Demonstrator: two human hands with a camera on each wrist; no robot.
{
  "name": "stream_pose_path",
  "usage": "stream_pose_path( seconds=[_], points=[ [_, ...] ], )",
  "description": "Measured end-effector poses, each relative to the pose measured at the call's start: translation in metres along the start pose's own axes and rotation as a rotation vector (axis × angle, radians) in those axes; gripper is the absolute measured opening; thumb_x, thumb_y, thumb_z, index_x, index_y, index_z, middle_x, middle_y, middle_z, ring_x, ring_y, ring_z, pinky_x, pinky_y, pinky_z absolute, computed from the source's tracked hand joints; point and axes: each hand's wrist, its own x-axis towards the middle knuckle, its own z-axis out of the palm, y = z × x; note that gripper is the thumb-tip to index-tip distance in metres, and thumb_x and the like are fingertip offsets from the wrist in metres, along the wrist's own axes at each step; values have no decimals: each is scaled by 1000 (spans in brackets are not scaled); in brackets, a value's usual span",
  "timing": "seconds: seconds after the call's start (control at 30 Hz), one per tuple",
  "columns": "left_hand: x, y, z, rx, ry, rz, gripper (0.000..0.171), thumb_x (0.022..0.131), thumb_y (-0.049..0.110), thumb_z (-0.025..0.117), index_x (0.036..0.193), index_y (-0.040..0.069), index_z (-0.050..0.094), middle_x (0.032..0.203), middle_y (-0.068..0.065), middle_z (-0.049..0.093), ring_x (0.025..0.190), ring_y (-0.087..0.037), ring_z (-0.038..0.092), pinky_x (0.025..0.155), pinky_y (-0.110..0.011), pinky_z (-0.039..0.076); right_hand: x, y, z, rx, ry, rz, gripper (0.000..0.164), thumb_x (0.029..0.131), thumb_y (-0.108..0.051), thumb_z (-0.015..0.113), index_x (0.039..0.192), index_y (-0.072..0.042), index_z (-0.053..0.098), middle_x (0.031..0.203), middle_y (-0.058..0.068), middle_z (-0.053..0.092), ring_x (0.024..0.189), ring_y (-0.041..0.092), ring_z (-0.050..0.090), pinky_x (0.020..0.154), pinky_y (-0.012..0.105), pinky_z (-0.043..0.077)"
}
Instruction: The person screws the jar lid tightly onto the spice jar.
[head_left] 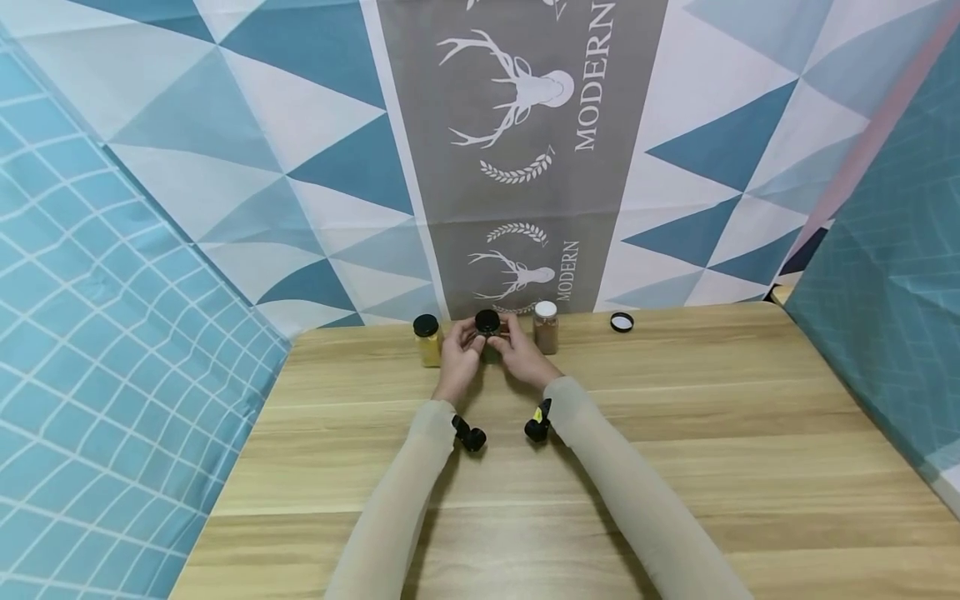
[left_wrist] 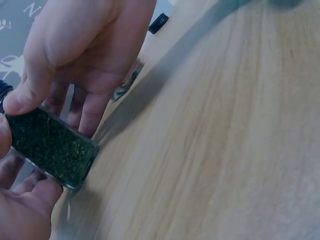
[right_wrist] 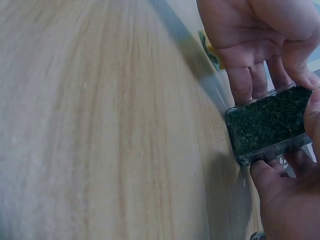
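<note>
A small clear jar of dried green herbs [left_wrist: 50,145] with a black lid [head_left: 487,322] stands upright at the table's back edge, between both hands. My left hand [head_left: 457,360] holds it from the left, thumb up near the lid and fingers along the side. From the right, my right hand [head_left: 520,354] grips the same jar in a mirrored way. In the right wrist view, the herbs [right_wrist: 270,120] show through the glass down to the base. The far side of the jar is hidden.
Left of the hands stands a black-lidded jar of yellow contents [head_left: 429,348]. Close by my right hand is a white-topped jar with brownish contents [head_left: 546,335]. Farther right lies a loose black lid [head_left: 622,322], pale inside up. Patterned cloth [head_left: 517,208] hangs behind the wooden table [head_left: 495,517].
</note>
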Motion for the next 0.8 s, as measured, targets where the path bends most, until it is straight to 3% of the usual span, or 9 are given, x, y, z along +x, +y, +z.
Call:
stream_pose_path(
  seconds=[0.33, 0.53, 0.67, 0.8],
  points=[
    [-5, 13, 5, 161, 1, 49, 45, 105, -2, 48, 150, 1, 47, 151, -22, 53, 142, -35, 50, 120, -46, 43, 1, -8, 4, -129, 23, -13, 55, 110, -16, 48, 159, -4, 26, 157, 27, 43, 146, 39, 43, 125, 49, 35],
    [-22, 18, 2, 245, -41, 20, 59, 106, 3, 45, 162, 3, 25, 161, -25, 37, 150, -39, 36, 126, -49, 33, -12, -7, 6, -241, 32, 21, 68, 109, -15, 51, 164, -2, 13, 158, 30, 40, 144, 43, 44, 124, 53, 35],
    [-36, 23, -3, 242, 22, 12, 56, 104, 10, 54, 157, 5, 37, 152, -25, 49, 144, -42, 45, 122, -52, 39, -29, -5, 3, -258, 54, 33, 68, 107, -17, 56, 162, -1, 21, 154, 30, 45, 143, 43, 46, 123, 55, 36],
    [-47, 31, -10, 205, 49, 37, 53, 101, 16, 61, 150, 6, 46, 143, -22, 58, 135, -41, 53, 116, -51, 47, -47, -7, -5, -285, 26, -30, 62, 104, -14, 59, 157, 3, 32, 153, 28, 47, 142, 42, 47, 122, 54, 39]
  ],
)
